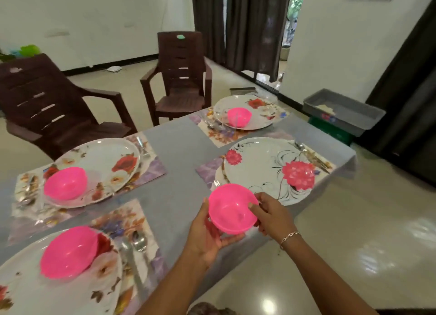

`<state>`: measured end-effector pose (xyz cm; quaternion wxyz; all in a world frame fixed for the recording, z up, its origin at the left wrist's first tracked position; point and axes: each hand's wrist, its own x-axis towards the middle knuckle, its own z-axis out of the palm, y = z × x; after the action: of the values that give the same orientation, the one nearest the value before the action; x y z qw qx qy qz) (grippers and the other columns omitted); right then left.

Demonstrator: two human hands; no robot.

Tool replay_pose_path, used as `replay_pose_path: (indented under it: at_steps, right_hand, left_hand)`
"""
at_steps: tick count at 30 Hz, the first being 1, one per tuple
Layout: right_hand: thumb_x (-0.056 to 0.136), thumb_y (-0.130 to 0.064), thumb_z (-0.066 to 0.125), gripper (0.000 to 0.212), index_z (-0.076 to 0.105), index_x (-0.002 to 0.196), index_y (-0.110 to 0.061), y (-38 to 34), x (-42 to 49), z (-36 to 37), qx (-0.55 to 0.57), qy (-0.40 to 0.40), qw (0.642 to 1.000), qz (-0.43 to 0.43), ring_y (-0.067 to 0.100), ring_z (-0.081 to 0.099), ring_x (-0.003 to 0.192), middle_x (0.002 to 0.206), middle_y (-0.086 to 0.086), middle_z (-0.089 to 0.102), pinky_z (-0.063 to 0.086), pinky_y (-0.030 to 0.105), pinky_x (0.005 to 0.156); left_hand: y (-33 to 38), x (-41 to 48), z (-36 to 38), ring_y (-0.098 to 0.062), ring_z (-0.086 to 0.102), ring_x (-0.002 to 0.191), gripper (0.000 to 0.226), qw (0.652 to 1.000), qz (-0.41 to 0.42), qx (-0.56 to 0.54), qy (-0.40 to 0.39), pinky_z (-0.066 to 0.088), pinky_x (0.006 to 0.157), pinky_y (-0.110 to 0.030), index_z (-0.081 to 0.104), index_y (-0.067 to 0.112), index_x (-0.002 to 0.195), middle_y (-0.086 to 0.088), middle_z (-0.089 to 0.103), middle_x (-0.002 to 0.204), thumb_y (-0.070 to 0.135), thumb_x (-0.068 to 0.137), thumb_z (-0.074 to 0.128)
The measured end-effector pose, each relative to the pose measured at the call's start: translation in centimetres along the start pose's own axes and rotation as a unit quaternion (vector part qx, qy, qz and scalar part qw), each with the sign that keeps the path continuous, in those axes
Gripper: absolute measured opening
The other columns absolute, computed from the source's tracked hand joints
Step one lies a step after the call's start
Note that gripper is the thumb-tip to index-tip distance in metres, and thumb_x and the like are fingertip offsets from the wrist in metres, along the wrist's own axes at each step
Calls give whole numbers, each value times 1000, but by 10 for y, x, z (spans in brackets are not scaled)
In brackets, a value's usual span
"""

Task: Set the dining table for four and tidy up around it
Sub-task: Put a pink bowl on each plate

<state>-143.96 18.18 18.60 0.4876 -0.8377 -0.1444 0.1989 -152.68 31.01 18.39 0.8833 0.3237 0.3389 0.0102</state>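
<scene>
In the head view, both hands hold one pink bowl point(232, 208) in the air over the near edge of the table point(179, 149). The left hand point(207, 234) cups it from below and from the left, palm up. Its fingers point(227, 238) are curled under the base and its thumb runs up along the side. The right hand point(271, 216) grips the rim on the right with curled fingers, one fingertip point(251, 205) hooked over the rim into the bowl. A bracelet point(289, 236) circles the right wrist. The bowl is upright, tipped a little toward the camera. It overlaps the near edge of the right plate point(264, 166), which is white with pink flowers; I cannot tell whether the two touch. That plate lies on a floral mat point(204, 170), with cutlery point(311, 157) just beside its right edge.

Three more places are laid on the grey table, each a flowered plate on a mat with a pink bowl on it. The far plate point(233, 102) carries the far bowl point(238, 117). The left plate point(106, 159) carries the left bowl point(65, 183). The near plate point(47, 298) carries the near bowl point(68, 252). A spoon point(139, 241) lies just right of the near plate.

Beyond the table stand two dark brown chairs, the far chair point(184, 78) and the left chair point(47, 107). Past the table's right corner a grey tray point(344, 111) sits on a green crate point(330, 130) by the wall. Dark curtains point(247, 26) hang behind.
</scene>
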Motion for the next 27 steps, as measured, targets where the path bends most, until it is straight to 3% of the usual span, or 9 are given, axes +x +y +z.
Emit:
replay_pose_path:
  at_steps: [6,12,19,22,27]
  right_hand:
    - [90,-9,48,21,58,108,-12,33,32,-62,-40,30,999,12,-2,51,38,51,-3,57,40,14,44]
    - [91,-6,45,24,54,113,-9,54,99,-111,-74,22,997,22,0,49,39,56,-2,55,39,12,40]
    - [91,-6,45,20,55,107,-12,69,190,-157,-135,19,990,35,0,50,35,58,-2,55,43,17,42]
    - [92,-8,45,24,53,115,-12,72,226,-165,-151,13,988,40,17,55,51,65,11,61,49,32,58]
    - [90,-8,45,31,51,121,-9,82,273,-165,-175,-3,983,52,34,64,76,85,21,66,53,41,72]
  left_hand:
    - [-19,51,55,-45,61,103,48,999,-30,36,-19,51,78,-59,57,13,116,-20,62,114,49,86,50]
    - [-24,113,104,-40,62,98,38,997,-46,53,-13,57,70,-53,56,17,105,-17,61,110,50,89,48]
    - [-6,192,131,-31,60,95,35,998,-37,28,40,53,74,-44,56,9,117,-17,61,110,34,94,50]
    - [7,216,138,-30,61,91,33,997,-16,14,74,55,65,-38,54,7,121,-18,60,113,26,94,51]
    - [19,235,143,-29,61,90,29,993,-2,-6,120,51,69,-40,54,8,120,-16,62,106,22,95,50]
